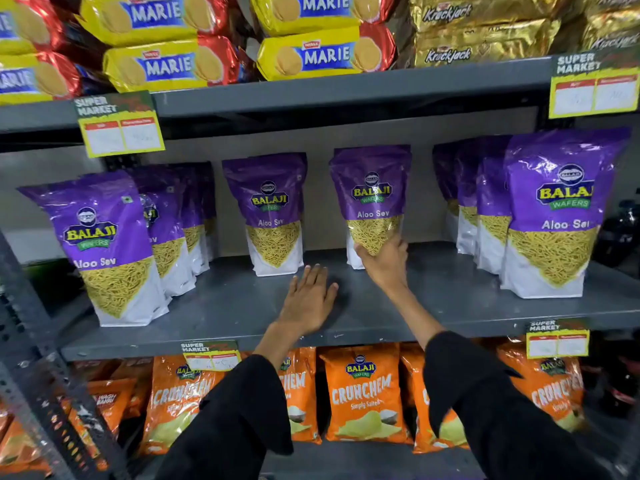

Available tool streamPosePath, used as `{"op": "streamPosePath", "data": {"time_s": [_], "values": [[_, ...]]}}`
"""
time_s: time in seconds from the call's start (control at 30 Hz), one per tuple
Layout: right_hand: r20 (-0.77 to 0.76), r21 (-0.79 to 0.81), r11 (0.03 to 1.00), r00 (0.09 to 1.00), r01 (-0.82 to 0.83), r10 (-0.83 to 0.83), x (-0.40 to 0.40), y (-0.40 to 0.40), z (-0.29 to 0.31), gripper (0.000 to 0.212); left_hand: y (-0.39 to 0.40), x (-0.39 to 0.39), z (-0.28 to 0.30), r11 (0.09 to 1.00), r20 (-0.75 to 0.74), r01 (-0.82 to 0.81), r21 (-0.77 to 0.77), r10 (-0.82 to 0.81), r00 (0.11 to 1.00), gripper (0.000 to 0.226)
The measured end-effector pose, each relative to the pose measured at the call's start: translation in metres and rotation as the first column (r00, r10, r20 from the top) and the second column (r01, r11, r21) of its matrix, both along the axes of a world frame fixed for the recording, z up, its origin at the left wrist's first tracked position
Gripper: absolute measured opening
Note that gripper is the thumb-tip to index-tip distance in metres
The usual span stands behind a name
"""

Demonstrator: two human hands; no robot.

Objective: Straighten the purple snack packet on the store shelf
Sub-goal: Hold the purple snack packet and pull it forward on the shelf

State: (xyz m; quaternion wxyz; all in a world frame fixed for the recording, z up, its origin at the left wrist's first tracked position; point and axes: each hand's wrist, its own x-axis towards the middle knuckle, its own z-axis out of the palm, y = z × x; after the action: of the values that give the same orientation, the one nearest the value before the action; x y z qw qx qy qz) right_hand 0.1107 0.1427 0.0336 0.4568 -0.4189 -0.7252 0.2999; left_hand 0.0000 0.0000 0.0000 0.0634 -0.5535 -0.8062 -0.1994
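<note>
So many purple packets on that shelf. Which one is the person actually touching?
The lone packet right of centre, standing by itself at the back. The right hand grips its lower part. The left hand lies flat on the shelf, touching no packet.

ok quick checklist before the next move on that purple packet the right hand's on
1. Right hand on the purple packet: ok, fingers wrap its lower front.
2. Packet upright: not ok, it tilts slightly.
3. Left hand out of the way: ok, flat on the grey shelf, touching no packet.
4. Room beside it: ok, gaps to the packet on its left and the row on its right.
5. Packet base flat on shelf: cannot tell, hand hides it.
</note>
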Motion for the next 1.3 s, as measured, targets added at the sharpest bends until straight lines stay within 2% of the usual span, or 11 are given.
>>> {"op": "streamPosePath", "data": {"time_s": [0.17,0.27,0.37,0.83,1.3], "values": [[0.054,-0.092,0.983,0.986,0.161,-0.157,-0.024,0.023,0.006,0.121,0.009,-0.016,-0.007,0.984,0.105,-0.013,-0.180,0.032,0.994,0.064],[0.069,-0.088,0.976,0.978,0.200,-0.194,-0.033,0.036,0.000,0.139,0.014,-0.018,-0.010,0.977,0.081,0.010,-0.212,0.007,0.997,0.064],[0.081,-0.095,0.969,0.972,0.228,-0.221,-0.043,0.045,-0.003,0.145,0.018,-0.022,-0.012,0.975,0.046,0.013,-0.220,-0.003,0.999,0.062],[0.082,-0.060,0.962,0.962,0.265,-0.260,-0.052,0.050,-0.014,0.138,0.022,-0.027,-0.017,0.964,0.025,0.007,-0.267,-0.001,1.000,0.063],[0.092,-0.019,0.976,0.972,0.218,-0.216,-0.022,0.012,-0.018,0.137,0.019,-0.025,-0.012,0.965,0.031,-0.005,-0.262,0.014,0.999,0.062]]}}
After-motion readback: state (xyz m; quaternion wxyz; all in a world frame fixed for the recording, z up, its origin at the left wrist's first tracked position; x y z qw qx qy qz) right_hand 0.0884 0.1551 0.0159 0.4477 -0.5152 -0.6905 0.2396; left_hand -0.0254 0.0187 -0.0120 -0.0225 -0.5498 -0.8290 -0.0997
